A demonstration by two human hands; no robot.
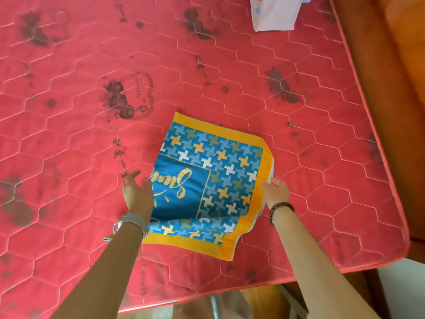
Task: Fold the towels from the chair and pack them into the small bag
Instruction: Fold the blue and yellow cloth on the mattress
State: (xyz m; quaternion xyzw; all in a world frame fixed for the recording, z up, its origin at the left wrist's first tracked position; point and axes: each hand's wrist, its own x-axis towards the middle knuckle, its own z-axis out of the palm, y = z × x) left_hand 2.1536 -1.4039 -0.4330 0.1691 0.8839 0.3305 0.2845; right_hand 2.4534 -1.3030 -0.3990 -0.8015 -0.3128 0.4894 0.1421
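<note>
Mattress (pixel 69 139): red, quilted in hexagons, printed with dark rose motifs; fills most of the view and bears all listed below. Serves as landmark.

Left hand (pixel 136 192): near the middle of the mattress's near half, at the left edge of the towel. Palm turned toward the cloth, fingers loosely extended and slightly apart, thumb up. Whether the fingertips touch the towel cannot be told; no fold visibly pinched. Pale wristband (pixel 135 223) on the wrist, forearm reaching in from the mattress's near edge.

Towel (pixel 213 171): lying on the mattress right of centre, toward the near edge. Folded; orange border, blue field of small pinwheel crosses in yellow, white and green, solid blue panel with yellow script seen upside down. Near portion humped up in a loose roll, not flat; several layers showing at the right edge.

Right hand (pixel 277 191): at the towel's right edge, between towel and the mattress's right side. Fingers together, tips laid against the orange border where the layers stack; a pinch cannot be confirmed. Brown bead bracelet (pixel 281 210) on the wrist.

Small bag (pixel 274 13): pale pink-white, at the mattress's far right corner, well apart from the towel, cut off by the top of the view.

Wooden bed frame (pixel 391 88): orange-brown, along the mattress's right side.
</note>
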